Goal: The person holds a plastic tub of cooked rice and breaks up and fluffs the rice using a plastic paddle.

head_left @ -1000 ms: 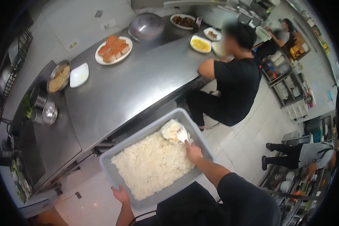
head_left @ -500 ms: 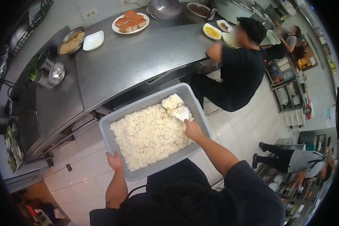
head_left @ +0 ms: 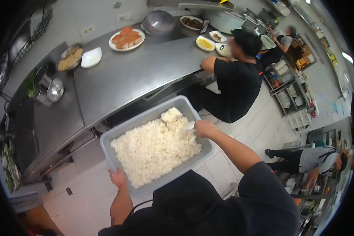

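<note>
A grey plastic tub [head_left: 106, 137] is held in front of my body, tilted a little in view. White cooked rice [head_left: 153, 151] fills much of it, with a compact lump [head_left: 172, 116] near the far right corner. My left hand [head_left: 118, 178] grips the tub's rim at the near left corner. Over the right side, my right hand [head_left: 203, 128] is closed round the handle of a white slotted rice paddle [head_left: 189, 126]. The paddle's head is at the rice beside the lump and is partly blurred.
Beyond the tub runs a steel counter [head_left: 118, 82] bearing a plate of pinkish-orange blocks [head_left: 126, 38], a white dish [head_left: 91, 57], a noodle bowl [head_left: 70, 58] and metal bowls [head_left: 55, 90]. A seated person in black [head_left: 240, 82] is close on the right; another person [head_left: 316, 159] stands farther right.
My right hand has turned the paddle from prongs pointing away to lying more sideways, beside the lump. The view has shifted slightly; my left hand keeps its hold on the tub.
</note>
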Tool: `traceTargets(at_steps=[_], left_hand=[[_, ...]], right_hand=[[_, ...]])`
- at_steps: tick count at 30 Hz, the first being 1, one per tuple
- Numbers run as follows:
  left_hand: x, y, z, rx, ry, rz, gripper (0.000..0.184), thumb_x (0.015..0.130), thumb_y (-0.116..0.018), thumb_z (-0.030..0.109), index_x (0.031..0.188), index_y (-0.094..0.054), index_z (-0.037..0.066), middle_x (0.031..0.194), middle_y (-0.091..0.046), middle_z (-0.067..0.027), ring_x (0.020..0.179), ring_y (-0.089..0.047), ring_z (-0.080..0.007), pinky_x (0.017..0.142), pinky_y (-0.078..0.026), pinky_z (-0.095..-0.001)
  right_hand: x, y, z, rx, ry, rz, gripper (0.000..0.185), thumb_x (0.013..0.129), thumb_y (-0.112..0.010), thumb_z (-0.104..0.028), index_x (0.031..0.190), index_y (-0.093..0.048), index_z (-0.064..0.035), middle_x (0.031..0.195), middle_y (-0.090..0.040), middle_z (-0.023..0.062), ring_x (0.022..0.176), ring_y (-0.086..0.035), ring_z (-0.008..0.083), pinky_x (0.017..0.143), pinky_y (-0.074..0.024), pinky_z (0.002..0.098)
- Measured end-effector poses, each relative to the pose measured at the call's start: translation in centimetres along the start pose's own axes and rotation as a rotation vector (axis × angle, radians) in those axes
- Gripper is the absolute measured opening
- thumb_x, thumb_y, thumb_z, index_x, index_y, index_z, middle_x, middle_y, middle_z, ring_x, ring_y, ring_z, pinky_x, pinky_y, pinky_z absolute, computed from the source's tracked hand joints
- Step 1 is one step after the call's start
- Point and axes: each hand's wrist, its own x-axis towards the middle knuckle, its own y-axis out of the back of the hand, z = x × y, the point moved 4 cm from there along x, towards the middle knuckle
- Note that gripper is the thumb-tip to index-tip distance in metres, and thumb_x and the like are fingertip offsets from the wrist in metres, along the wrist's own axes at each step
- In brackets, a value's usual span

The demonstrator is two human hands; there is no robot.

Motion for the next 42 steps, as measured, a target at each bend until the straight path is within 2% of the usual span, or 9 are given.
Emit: traceTargets(at_steps=[10, 12, 18, 23, 30, 34, 36, 39, 42], left_hand=[[-0.3, 0.1, 0.4, 0.063, -0.006, 0.021, 0.048, 0.089, -0.064, 0.028, 0.121, -0.052, -0.006, 0.105, -0.066, -0.0304, 0.099, -0.063, -0.0473, 0.086, -0.050, -0.0510], [-0.2, -0.2, 0.4, 0.063, -0.038, 0.024, 0.047, 0.089, -0.063, 0.029, 0.120, -0.052, -0.006, 0.105, -0.066, -0.0304, 0.099, -0.063, -0.0475, 0.086, -0.050, -0.0513], [-0.4, -0.3, 0.5, 0.093, -0.019, 0.026, 0.050, 0.089, -0.064, 0.030, 0.121, -0.051, -0.006, 0.106, -0.066, -0.0310, 0.100, -0.063, -0.0477, 0.086, -0.049, -0.0524], [-0.4, -0.2, 0.5, 0.144, 0.017, 0.057, 0.062, 0.088, -0.064, 0.030, 0.134, -0.046, -0.008, 0.111, -0.065, -0.0319, 0.103, -0.062, -0.0474, 0.089, -0.049, -0.0512], [0.0, -0.9, -0.4, 0.159, -0.014, 0.060, 0.062, 0.088, -0.064, 0.030, 0.131, -0.047, -0.011, 0.115, -0.063, -0.0324, 0.108, -0.060, -0.0479, 0.093, -0.048, -0.0498], [-0.3, -0.4, -0.3, 0.142, -0.073, 0.058, 0.057, 0.090, -0.063, 0.030, 0.128, -0.048, -0.010, 0.114, -0.063, -0.0326, 0.107, -0.060, -0.0477, 0.093, -0.048, -0.0494], [0.2, -0.7, -1.1, 0.083, -0.132, 0.059, 0.051, 0.090, -0.063, 0.030, 0.121, -0.050, -0.008, 0.109, -0.065, -0.0311, 0.103, -0.062, -0.0475, 0.090, -0.049, -0.0503], [-0.7, 0.3, 0.2, 0.143, -0.020, 0.021, 0.045, 0.090, -0.063, 0.029, 0.116, -0.051, -0.005, 0.105, -0.066, -0.0298, 0.099, -0.063, -0.0468, 0.087, -0.050, -0.0513], [-0.3, 0.0, 0.6, 0.146, 0.011, 0.028, 0.042, 0.090, -0.063, 0.031, 0.113, -0.051, -0.003, 0.103, -0.067, -0.0291, 0.097, -0.064, -0.0463, 0.084, -0.050, -0.0521]], right_hand=[[5.6, -14.8, -3.9, 0.329, -0.145, 0.023, 0.031, 0.085, -0.060, -0.011, 0.114, -0.065, -0.0011, 0.114, -0.068, 0.0215, 0.106, -0.066, 0.0389, 0.087, -0.0551, 0.0475], [3.7, -17.6, -2.7, 0.451, -0.259, 0.311, 0.024, 0.082, -0.055, -0.007, 0.101, -0.069, -0.0013, 0.100, -0.070, 0.0206, 0.100, -0.068, 0.0358, 0.083, -0.0552, 0.0483], [-0.1, -9.9, 3.2, 0.290, 0.018, 0.139, 0.017, 0.081, -0.059, -0.007, 0.093, -0.068, -0.0011, 0.101, -0.069, 0.0197, 0.096, -0.068, 0.0356, 0.081, -0.0552, 0.0476], [4.1, -1.3, 1.5, 0.131, 0.064, 0.106, 0.022, 0.079, -0.063, -0.011, 0.097, -0.071, -0.0025, 0.099, -0.072, 0.0185, 0.095, -0.071, 0.0332, 0.077, -0.0564, 0.0451], [11.2, -5.2, -3.0, 0.253, -0.108, 0.097, 0.019, 0.080, -0.062, -0.008, 0.094, -0.074, -0.0015, 0.104, -0.072, 0.0208, 0.098, -0.072, 0.0322, 0.079, -0.0583, 0.0427], [6.1, -10.9, -3.2, 0.201, -0.044, 0.096, 0.027, 0.081, -0.060, -0.007, 0.105, -0.071, 0.0005, 0.103, -0.072, 0.0207, 0.096, -0.071, 0.0325, 0.078, -0.0583, 0.0425], [2.4, -16.5, -3.1, 0.192, -0.119, 0.277, 0.038, 0.082, -0.059, -0.008, 0.118, -0.063, 0.0025, 0.100, -0.070, 0.0215, 0.095, -0.070, 0.0337, 0.076, -0.0580, 0.0442], [-1.4, -16.8, -2.8, 0.197, -0.001, 0.132, 0.048, 0.083, -0.059, -0.008, 0.130, -0.053, 0.0026, 0.105, -0.067, 0.0201, 0.094, -0.070, 0.0346, 0.078, -0.0569, 0.0462], [-3.6, -12.7, -1.0, 0.219, 0.095, 0.025, 0.041, 0.082, -0.059, -0.010, 0.120, -0.060, 0.0041, 0.102, -0.068, 0.0237, 0.093, -0.069, 0.0381, 0.083, -0.0552, 0.0476]])
